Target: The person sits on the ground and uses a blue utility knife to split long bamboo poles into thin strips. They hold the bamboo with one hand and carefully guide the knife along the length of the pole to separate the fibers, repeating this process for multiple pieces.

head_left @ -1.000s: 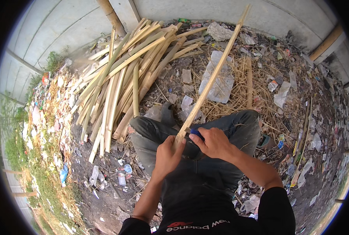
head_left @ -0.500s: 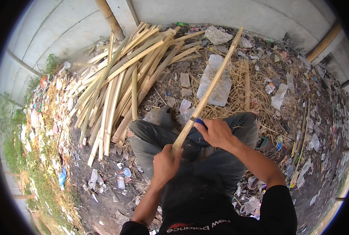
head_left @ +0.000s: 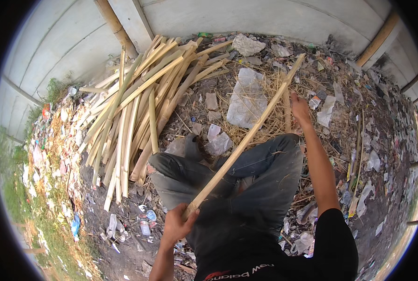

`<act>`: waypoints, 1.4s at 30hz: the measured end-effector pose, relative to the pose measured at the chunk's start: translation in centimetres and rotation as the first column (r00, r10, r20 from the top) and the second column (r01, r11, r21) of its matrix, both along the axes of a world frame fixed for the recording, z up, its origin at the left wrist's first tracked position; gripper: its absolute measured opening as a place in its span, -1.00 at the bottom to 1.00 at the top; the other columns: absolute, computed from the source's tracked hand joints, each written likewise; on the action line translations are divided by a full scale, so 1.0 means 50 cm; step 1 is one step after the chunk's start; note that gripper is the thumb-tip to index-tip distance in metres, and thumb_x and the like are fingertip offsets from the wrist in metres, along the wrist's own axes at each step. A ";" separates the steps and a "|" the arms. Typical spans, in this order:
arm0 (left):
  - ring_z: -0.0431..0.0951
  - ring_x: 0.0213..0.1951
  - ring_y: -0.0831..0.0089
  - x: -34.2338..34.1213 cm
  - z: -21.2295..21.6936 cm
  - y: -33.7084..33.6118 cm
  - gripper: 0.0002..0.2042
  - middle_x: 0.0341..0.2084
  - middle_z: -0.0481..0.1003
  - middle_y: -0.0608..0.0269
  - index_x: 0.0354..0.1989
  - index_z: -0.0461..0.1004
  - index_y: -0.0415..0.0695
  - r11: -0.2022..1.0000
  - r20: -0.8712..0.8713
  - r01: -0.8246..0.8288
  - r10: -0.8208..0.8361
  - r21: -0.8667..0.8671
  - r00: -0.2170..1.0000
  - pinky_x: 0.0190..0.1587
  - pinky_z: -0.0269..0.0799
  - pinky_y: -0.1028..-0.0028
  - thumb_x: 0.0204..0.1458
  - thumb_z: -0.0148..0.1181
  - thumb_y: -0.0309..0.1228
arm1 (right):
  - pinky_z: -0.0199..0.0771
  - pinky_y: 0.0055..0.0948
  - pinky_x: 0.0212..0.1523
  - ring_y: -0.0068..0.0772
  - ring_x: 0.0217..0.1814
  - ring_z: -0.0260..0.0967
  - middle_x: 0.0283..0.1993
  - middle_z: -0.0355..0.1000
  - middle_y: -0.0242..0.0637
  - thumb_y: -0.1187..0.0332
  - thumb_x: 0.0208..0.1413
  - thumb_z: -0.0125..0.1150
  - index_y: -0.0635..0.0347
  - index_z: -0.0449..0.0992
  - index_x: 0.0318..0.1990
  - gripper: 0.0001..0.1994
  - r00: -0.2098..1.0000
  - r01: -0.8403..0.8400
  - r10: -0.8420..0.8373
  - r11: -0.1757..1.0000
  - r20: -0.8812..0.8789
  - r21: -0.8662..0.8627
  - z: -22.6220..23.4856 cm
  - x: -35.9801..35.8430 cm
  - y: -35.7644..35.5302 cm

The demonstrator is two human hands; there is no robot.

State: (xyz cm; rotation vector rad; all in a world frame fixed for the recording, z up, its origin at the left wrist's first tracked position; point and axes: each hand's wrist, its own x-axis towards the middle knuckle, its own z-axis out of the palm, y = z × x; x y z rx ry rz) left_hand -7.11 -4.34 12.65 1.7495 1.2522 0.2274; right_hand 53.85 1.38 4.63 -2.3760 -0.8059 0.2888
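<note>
Left hand: I see my left hand [head_left: 177, 225] low in the view, closed in a fist around the near end of a long bamboo strip [head_left: 244, 141].
Bamboo strip: it runs up and to the right from that fist, across my lap, its far end out over the straw near the wall.
Legs: my knees in grey trousers [head_left: 260, 178] are bent under the strip; I appear to be seated or squatting on the dirt.
Right hand: my right hand [head_left: 299, 108] is stretched far forward, just right of the strip's upper part. I cannot tell whether it grips anything or only rests beside the strip; the fingers look loosely curled.
Ground nearby: scraps of plastic, paper and small bottles lie around my legs on both sides.
Plastic sheet: a crumpled clear plastic sheet [head_left: 247, 99] lies on the straw, left of the strip.
Bamboo pile: a heap of split bamboo strips [head_left: 138, 107] lies ahead to my left, fanned out.
Wall: a pale concrete wall [head_left: 246, 18] closes the far side, with a bamboo pole [head_left: 115, 27] leaning against it.
</note>
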 end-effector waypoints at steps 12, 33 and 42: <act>0.24 -0.47 0.74 0.065 -0.065 0.032 -0.66 -0.53 0.36 0.53 -0.22 0.51 -0.20 0.987 0.298 0.045 0.003 -0.155 0.955 -0.45 0.12 0.56 0.41 0.20 -0.13 | -0.04 -0.50 -0.58 -0.76 -0.62 0.02 -0.59 0.13 -0.66 -0.01 0.37 0.32 0.29 0.61 0.02 -0.55 0.625 -0.120 0.558 0.760 -0.546 0.638 0.163 -0.300 -0.002; 0.52 -0.36 0.53 0.149 -0.012 0.079 -0.69 -0.42 0.55 0.26 0.03 0.48 -0.34 0.973 0.351 -0.063 0.140 -0.222 0.926 -0.31 0.45 0.35 0.43 0.14 -0.27 | 0.56 0.13 -0.32 0.27 -0.36 0.59 -0.46 0.58 0.07 -0.24 0.39 0.02 0.20 0.61 -0.20 -0.40 0.501 -0.862 0.862 0.505 -0.075 0.039 0.187 -0.645 -0.101; 0.62 -0.37 -0.19 0.149 0.012 0.073 -0.77 -0.49 0.53 -0.22 -0.14 0.44 -0.35 0.999 0.161 -0.052 0.050 0.011 0.986 -0.31 0.44 0.11 0.40 0.10 -0.36 | 0.54 0.12 -0.40 0.20 -0.46 0.57 -0.57 0.53 0.00 -0.19 0.43 0.00 0.21 0.60 -0.32 -0.40 0.582 -0.813 0.813 0.581 0.034 0.023 0.172 -0.601 -0.037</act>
